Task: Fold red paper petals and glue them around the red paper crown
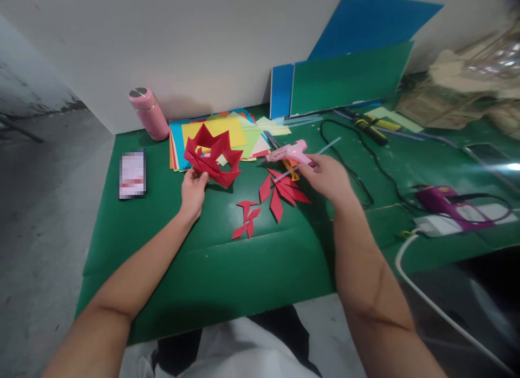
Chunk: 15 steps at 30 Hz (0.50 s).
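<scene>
My left hand [193, 189] is closed on the lower edge of a red folded-paper crown shape [212, 153], holding it tilted just above the green table cover [211, 269]. My right hand [328, 176] grips a pink glue gun [291, 151] with a clear glue stick poking out behind it; its nozzle points left toward the crown. Under the right hand lie several loose red folded paper pieces [282, 193], with a smaller cluster [247, 220] nearer to me.
A stack of coloured paper sheets [221, 130] lies behind the crown, beside a pink bottle [148, 113] and a phone [132, 174]. Blue and green boards [345, 77] lean on the wall. A purple glue gun [449, 202], a power strip and cables lie right.
</scene>
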Tool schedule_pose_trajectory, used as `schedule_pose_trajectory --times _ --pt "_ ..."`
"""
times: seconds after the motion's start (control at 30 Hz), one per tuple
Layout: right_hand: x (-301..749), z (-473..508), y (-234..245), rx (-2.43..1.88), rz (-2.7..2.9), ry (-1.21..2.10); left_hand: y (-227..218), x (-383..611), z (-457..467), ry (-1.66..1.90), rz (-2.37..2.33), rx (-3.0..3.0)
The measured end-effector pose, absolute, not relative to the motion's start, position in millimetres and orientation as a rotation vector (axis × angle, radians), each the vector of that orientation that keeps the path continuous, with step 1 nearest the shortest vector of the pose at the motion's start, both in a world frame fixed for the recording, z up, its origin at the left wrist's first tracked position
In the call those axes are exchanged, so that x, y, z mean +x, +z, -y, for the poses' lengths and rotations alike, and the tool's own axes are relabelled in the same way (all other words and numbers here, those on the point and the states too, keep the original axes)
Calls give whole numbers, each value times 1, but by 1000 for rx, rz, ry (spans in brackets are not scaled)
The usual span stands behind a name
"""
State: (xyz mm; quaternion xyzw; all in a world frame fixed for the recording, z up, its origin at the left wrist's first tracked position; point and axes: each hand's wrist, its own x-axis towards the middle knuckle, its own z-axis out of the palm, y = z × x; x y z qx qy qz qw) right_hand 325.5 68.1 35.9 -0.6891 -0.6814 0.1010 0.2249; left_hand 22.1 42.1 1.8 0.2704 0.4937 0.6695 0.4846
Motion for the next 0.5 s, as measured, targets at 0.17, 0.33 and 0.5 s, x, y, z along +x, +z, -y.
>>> schedule_pose_trajectory --times 0.17,0.33,0.5 --pt "321 -66 43 -1757 1689 317 6 28 -33 1857 -1247 417" --pt "314 -62 48 -1591 1562 619 14 48 2 1747 -1138 634" --pt "307 -55 54 -1527 1562 738 20 54 19 1246 -1115 1547"
